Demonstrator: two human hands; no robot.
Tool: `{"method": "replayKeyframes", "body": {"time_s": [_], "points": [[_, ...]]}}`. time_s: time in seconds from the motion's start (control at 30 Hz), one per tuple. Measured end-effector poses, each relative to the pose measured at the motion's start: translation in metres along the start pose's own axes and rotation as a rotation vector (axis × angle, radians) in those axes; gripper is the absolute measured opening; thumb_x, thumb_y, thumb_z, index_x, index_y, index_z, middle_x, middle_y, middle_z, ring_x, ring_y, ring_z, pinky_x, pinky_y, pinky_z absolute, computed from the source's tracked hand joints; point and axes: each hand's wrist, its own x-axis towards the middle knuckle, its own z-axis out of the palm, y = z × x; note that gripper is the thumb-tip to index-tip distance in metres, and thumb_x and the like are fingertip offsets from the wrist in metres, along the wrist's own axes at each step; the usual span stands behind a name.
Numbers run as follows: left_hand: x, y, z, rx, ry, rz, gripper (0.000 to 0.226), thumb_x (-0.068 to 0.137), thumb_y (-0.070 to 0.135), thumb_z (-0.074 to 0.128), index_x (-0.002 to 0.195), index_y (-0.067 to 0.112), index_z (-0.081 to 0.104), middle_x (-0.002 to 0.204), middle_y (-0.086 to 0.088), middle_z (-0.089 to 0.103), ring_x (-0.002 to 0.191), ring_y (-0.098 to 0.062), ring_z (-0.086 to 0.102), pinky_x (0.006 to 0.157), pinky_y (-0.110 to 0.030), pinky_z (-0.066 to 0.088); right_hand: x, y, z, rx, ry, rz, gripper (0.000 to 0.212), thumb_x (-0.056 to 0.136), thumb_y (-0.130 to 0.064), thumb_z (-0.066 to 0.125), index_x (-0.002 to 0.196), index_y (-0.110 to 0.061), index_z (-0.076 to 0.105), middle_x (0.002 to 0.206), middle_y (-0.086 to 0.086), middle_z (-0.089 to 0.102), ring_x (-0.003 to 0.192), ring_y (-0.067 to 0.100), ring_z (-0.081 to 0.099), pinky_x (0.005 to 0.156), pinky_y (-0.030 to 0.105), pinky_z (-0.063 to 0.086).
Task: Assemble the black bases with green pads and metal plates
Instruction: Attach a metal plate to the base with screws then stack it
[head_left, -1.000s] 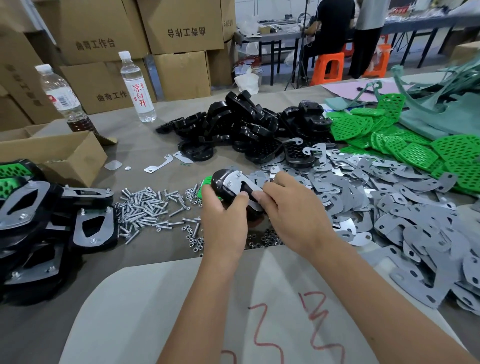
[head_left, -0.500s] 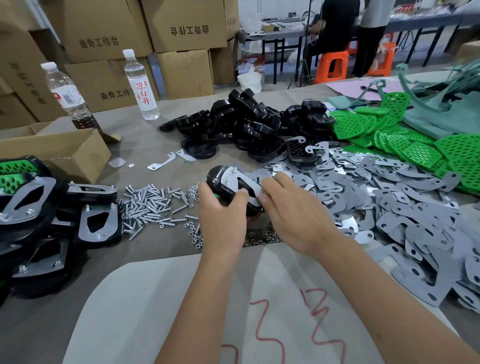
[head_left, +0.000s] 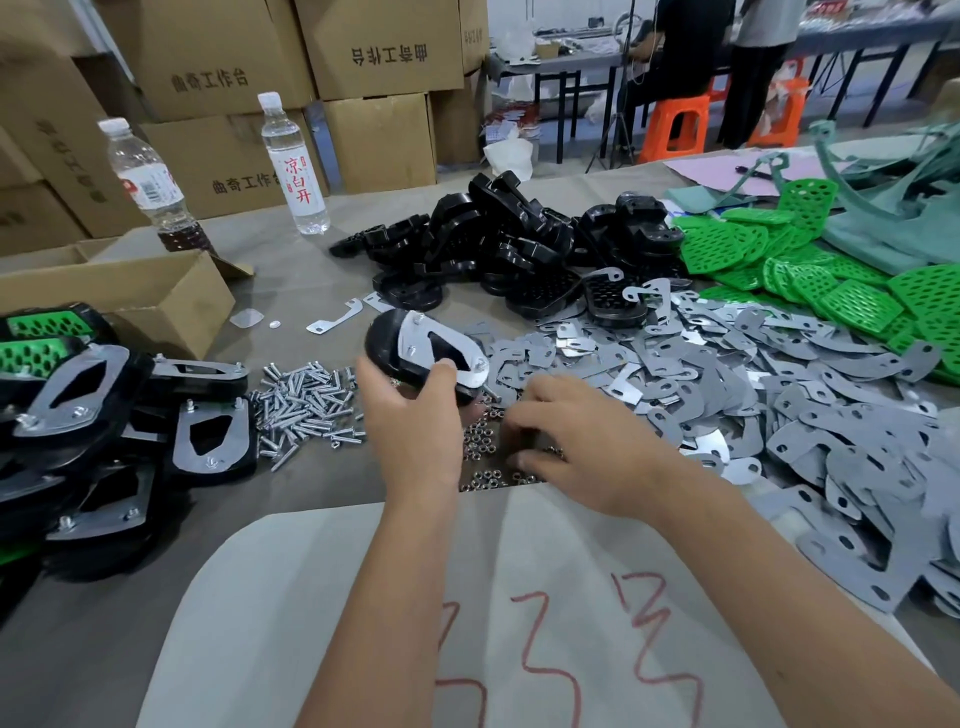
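My left hand (head_left: 410, 415) grips a black base (head_left: 382, 340) with a metal plate (head_left: 436, 345) laid on top, held just above the table. My right hand (head_left: 566, 441) is lowered onto the small pile of nuts (head_left: 483, 441), fingertips down among them; whether it holds a nut is hidden. Loose screws (head_left: 306, 400) lie to the left of my hands. A heap of black bases (head_left: 493, 244) sits behind, green pads (head_left: 810, 280) at the back right, and loose metal plates (head_left: 753, 384) spread to the right.
Finished assemblies (head_left: 104, 415) are stacked at the left. An open cardboard box (head_left: 130, 296) and two water bottles (head_left: 296, 166) stand at the back left. A white sheet (head_left: 415, 597) with red marks lies under my forearms. People sit at a far table.
My right hand has left the plate on the base and dropped down to the nuts. My left hand has lifted and tilted the base a little to the left.
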Motion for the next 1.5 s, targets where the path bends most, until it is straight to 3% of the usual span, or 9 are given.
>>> {"method": "replayKeyframes", "body": {"time_s": [0.17,0.27,0.33,0.43,0.63,0.73,1.17,1.4,1.5], "points": [[0.004,0.002,-0.003,0.1,-0.007,-0.067,0.029,0.071,0.031,0.069,0.098,0.021,0.063,0.105,-0.011,0.074,0.089,-0.035,0.076,0.056,-0.033,0.058,0.003,-0.003,-0.001,0.041,-0.05,0.014,0.017,0.095,-0.028,0.072,0.089,-0.029,0.056,0.095,-0.013,0.048,0.099,0.012,0.045,0.088,0.038,0.044],[0.001,0.004,-0.002,0.196,0.003,-0.054,0.03,0.07,0.036,0.064,0.094,0.019,0.068,0.098,-0.005,0.076,0.098,-0.032,0.072,0.089,-0.054,0.059,0.0,-0.003,0.002,0.188,0.128,0.006,0.014,0.095,-0.014,0.071,0.087,-0.02,0.061,0.085,-0.014,0.058,0.082,0.006,0.052,0.074,0.027,0.044],[-0.002,0.008,0.0,0.224,-0.019,-0.034,0.03,0.071,0.037,0.063,0.093,0.019,0.071,0.097,-0.005,0.076,0.098,-0.032,0.071,0.096,-0.057,0.055,-0.001,-0.004,0.0,0.346,0.335,0.034,0.013,0.095,-0.008,0.071,0.087,-0.016,0.064,0.076,-0.01,0.064,0.073,0.008,0.058,0.067,0.02,0.044],[-0.005,0.009,0.001,0.232,-0.122,-0.032,0.025,0.073,0.034,0.066,0.087,0.015,0.074,0.093,-0.013,0.077,0.086,-0.033,0.071,0.087,-0.051,0.058,0.0,-0.002,-0.005,0.623,0.559,0.068,0.013,0.091,-0.003,0.076,0.085,-0.011,0.068,0.076,-0.001,0.068,0.073,0.02,0.065,0.071,0.032,0.054],[-0.006,-0.003,0.004,0.297,-0.369,-0.058,0.003,0.091,0.016,0.074,0.089,0.015,0.075,0.077,0.003,0.075,0.07,-0.012,0.067,0.066,-0.026,0.051,-0.002,0.003,-0.008,0.861,0.66,0.091,0.017,0.082,0.002,0.082,0.08,-0.012,0.073,0.076,0.0,0.072,0.07,0.015,0.066,0.071,0.036,0.059],[-0.007,-0.005,0.004,0.278,-0.439,-0.075,0.007,0.09,0.014,0.076,0.085,0.014,0.071,0.076,0.002,0.074,0.068,-0.013,0.066,0.063,-0.022,0.05,-0.001,0.004,-0.006,0.865,0.646,0.095,0.02,0.081,0.004,0.083,0.084,-0.014,0.075,0.077,0.0,0.072,0.073,0.017,0.066,0.07,0.04,0.06],[-0.004,-0.002,-0.004,0.36,-0.617,0.034,0.013,0.092,0.015,0.076,0.083,0.017,0.067,0.064,0.01,0.065,0.06,-0.007,0.053,0.055,-0.017,0.037,-0.002,0.007,-0.011,0.95,0.485,0.132,0.026,0.08,0.004,0.084,0.082,-0.022,0.08,0.073,-0.003,0.068,0.064,0.01,0.058,0.059,0.017,0.048],[-0.005,0.001,-0.005,0.427,-0.707,0.13,0.012,0.087,0.027,0.077,0.094,0.02,0.071,0.065,0.013,0.064,0.064,-0.009,0.057,0.06,-0.018,0.041,-0.002,0.011,-0.013,0.967,0.434,0.115,0.016,0.075,-0.012,0.085,0.084,-0.025,0.082,0.076,0.0,0.068,0.072,0.024,0.06,0.068,0.032,0.052],[-0.006,0.004,-0.004,0.417,-0.708,0.105,0.021,0.079,0.033,0.075,0.094,0.019,0.071,0.073,0.005,0.069,0.071,-0.014,0.062,0.07,-0.03,0.046,-0.002,0.013,-0.013,1.012,0.407,0.13,0.016,0.078,-0.009,0.086,0.085,-0.022,0.081,0.075,0.004,0.069,0.072,0.033,0.063,0.072,0.044,0.055]]}}
